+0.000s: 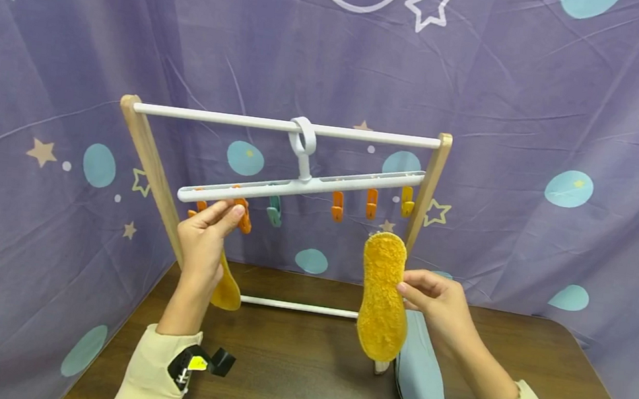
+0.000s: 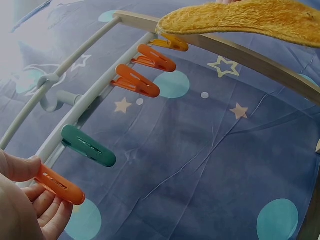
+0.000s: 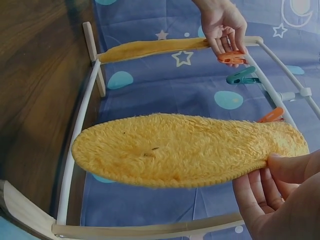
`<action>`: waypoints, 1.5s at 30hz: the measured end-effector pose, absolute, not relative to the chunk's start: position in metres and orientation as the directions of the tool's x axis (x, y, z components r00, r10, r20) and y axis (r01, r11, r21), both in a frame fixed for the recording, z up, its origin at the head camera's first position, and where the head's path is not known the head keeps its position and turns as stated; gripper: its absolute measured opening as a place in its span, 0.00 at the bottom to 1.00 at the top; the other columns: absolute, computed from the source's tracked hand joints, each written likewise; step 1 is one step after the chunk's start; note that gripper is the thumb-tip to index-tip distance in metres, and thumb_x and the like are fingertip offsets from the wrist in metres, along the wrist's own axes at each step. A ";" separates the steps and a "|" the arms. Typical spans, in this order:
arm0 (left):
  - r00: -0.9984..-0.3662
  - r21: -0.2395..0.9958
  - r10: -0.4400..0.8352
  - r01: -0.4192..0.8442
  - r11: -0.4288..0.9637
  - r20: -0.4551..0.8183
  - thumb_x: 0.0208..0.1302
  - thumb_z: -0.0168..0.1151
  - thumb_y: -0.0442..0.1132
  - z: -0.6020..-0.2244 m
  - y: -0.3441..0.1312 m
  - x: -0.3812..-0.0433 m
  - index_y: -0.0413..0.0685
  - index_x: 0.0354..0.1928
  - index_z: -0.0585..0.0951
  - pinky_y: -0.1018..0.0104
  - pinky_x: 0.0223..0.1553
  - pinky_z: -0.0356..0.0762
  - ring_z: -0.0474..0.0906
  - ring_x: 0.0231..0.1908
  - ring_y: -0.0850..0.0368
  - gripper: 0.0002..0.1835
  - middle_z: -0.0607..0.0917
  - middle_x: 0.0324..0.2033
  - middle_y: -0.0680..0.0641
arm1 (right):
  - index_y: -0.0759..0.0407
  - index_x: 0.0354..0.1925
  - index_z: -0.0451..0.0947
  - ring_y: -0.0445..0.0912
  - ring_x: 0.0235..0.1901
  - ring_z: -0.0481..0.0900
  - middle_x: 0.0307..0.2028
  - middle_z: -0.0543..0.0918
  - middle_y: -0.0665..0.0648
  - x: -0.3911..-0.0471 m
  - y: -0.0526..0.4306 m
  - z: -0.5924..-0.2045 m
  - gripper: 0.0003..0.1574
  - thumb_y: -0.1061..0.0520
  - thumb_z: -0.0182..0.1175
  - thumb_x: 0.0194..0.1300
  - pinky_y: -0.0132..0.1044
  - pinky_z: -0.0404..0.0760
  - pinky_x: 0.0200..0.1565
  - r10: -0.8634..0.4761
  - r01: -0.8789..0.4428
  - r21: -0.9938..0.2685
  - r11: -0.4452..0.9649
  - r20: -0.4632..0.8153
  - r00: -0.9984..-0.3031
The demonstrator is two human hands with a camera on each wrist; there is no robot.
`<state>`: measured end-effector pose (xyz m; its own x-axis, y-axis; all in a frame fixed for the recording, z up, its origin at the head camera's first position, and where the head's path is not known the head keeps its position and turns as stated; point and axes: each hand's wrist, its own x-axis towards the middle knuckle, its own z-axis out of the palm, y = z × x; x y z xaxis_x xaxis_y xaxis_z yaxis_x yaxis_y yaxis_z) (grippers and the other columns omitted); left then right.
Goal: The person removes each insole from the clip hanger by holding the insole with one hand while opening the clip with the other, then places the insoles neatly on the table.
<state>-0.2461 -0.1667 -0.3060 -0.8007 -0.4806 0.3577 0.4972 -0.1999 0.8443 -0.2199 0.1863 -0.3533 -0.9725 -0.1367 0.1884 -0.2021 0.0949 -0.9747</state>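
Note:
A white clip hanger hangs tilted from the rack's top bar, its left end lower. My left hand pinches an orange clip near that end. Beside it dangles a green clip, and farther right are two orange clips and a yellow clip. My right hand grips a fuzzy yellow insole by its edge, thumb on the front, upright below the hanger's right half. Another yellow insole hangs under the hanger's left end, partly hidden by my left hand in the head view.
The rack has wooden side posts and a white lower bar. It stands on a brown table. On the table at the right lies a light blue sole-shaped item. A purple patterned curtain hangs behind.

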 end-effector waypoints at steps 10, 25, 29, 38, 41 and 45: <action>-0.796 0.839 -0.481 0.507 -0.200 0.367 0.62 0.68 0.23 -0.306 -0.167 -0.247 0.26 0.45 0.86 0.77 0.39 0.85 0.87 0.31 0.68 0.10 0.91 0.27 0.58 | 0.76 0.51 0.79 0.36 0.38 0.85 0.35 0.88 0.40 -0.220 0.195 -0.352 0.21 0.59 0.66 0.70 0.33 0.88 0.42 -0.125 -0.199 -0.963 0.183 0.178 -0.976; -0.797 0.839 -0.483 0.505 -0.201 0.364 0.60 0.70 0.24 -0.304 -0.168 -0.247 0.23 0.48 0.84 0.77 0.39 0.85 0.87 0.32 0.67 0.14 0.91 0.27 0.58 | 0.75 0.51 0.79 0.37 0.35 0.85 0.34 0.88 0.40 -0.221 0.208 -0.351 0.19 0.60 0.65 0.70 0.34 0.88 0.40 -0.118 -0.177 -0.964 0.201 0.155 -0.981; -0.798 0.831 -0.478 0.512 -0.216 0.367 0.60 0.71 0.25 -0.302 -0.167 -0.247 0.25 0.46 0.85 0.76 0.39 0.85 0.87 0.31 0.67 0.13 0.91 0.27 0.57 | 0.74 0.51 0.79 0.37 0.35 0.85 0.34 0.88 0.40 -0.222 0.211 -0.352 0.19 0.59 0.65 0.70 0.35 0.88 0.40 -0.113 -0.170 -0.965 0.201 0.149 -0.982; -0.798 0.843 -0.472 0.506 -0.184 0.376 0.60 0.71 0.25 -0.301 -0.166 -0.249 0.18 0.52 0.80 0.77 0.40 0.85 0.87 0.33 0.67 0.20 0.91 0.27 0.59 | 0.73 0.51 0.79 0.36 0.36 0.85 0.34 0.87 0.39 -0.224 0.222 -0.354 0.18 0.59 0.64 0.71 0.33 0.88 0.40 -0.080 -0.143 -0.968 0.208 0.129 -0.988; -0.800 0.844 -0.468 0.504 -0.184 0.376 0.61 0.69 0.24 -0.302 -0.167 -0.249 0.18 0.52 0.79 0.78 0.40 0.84 0.86 0.33 0.68 0.19 0.90 0.27 0.60 | 0.73 0.51 0.79 0.36 0.36 0.85 0.34 0.88 0.38 -0.224 0.224 -0.356 0.18 0.59 0.64 0.71 0.33 0.88 0.40 -0.077 -0.137 -0.965 0.222 0.123 -0.989; -0.800 0.843 -0.465 0.506 -0.184 0.379 0.62 0.66 0.21 -0.303 -0.166 -0.249 0.17 0.52 0.79 0.78 0.40 0.84 0.87 0.32 0.69 0.17 0.90 0.27 0.60 | 0.72 0.51 0.80 0.36 0.36 0.85 0.34 0.87 0.38 -0.223 0.229 -0.359 0.18 0.59 0.64 0.72 0.32 0.87 0.40 -0.074 -0.125 -0.965 0.229 0.111 -0.991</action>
<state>-0.2488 -0.1663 -0.3031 -0.7999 -0.4650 0.3795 0.5064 -0.1836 0.8425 -0.2234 0.2289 -0.3590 -0.9911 -0.0744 0.1106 -0.1249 0.2288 -0.9654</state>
